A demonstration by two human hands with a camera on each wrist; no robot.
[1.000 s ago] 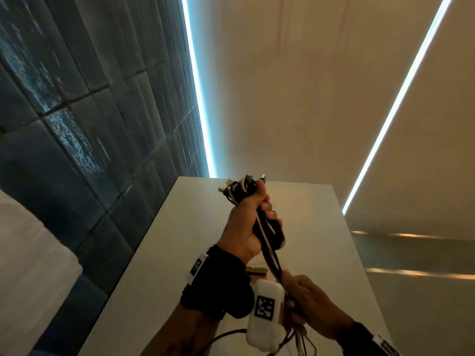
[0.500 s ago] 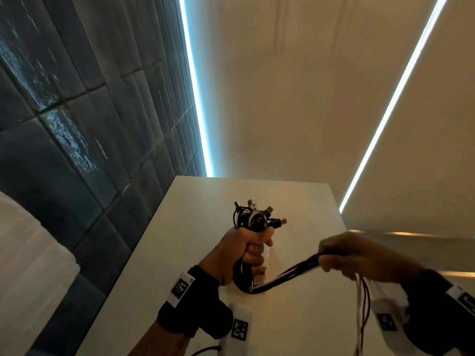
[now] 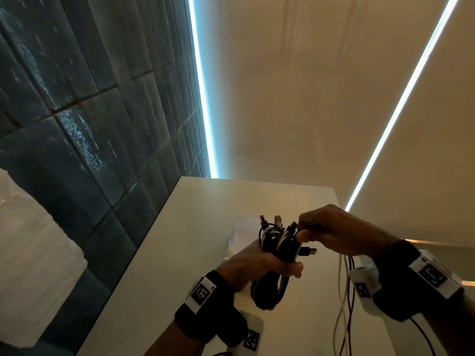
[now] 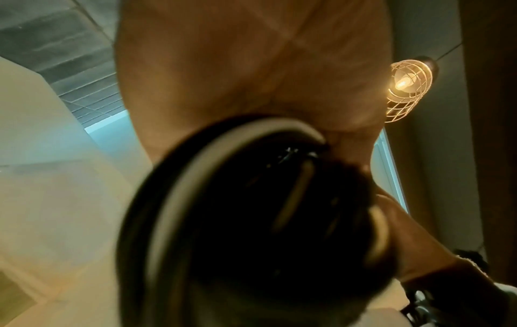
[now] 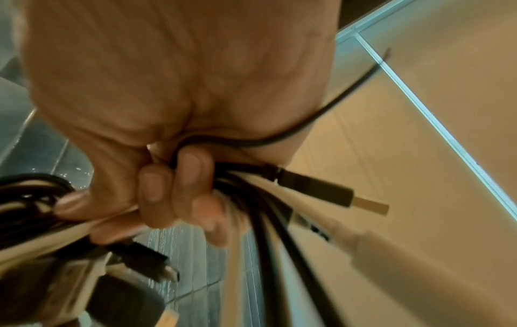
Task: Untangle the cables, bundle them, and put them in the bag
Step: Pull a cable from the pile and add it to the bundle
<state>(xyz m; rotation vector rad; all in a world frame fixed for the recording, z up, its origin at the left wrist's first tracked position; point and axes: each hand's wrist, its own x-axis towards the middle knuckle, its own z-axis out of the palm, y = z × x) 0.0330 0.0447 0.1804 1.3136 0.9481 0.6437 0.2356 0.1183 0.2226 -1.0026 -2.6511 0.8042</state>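
Observation:
A bundle of black and white cables [image 3: 276, 242] with several plug ends sticking up is held above the white table [image 3: 195, 227]. My left hand [image 3: 259, 263] grips the bundle around its middle; its looped lower end [image 4: 251, 221] fills the left wrist view. My right hand [image 3: 331, 231] grips cable strands at the top right of the bundle, fingers curled round them [image 5: 179, 188], a USB plug [image 5: 330, 192] poking out. Loose white and dark red strands [image 3: 344, 304] hang down from it. A clear plastic bag [image 3: 241, 232] lies on the table behind the bundle.
A dark tiled wall [image 3: 77, 124] runs along the table's left side. White folded material [image 3: 30, 265] sits at the far left. A caged lamp [image 4: 405, 88] hangs overhead. The table's right edge [image 3: 341, 227] lies under my right hand.
My right hand swung from low right up to the top of the bundle, carrying the strands over. The left hand lowered and tilted the bundle; more loops now sit round it.

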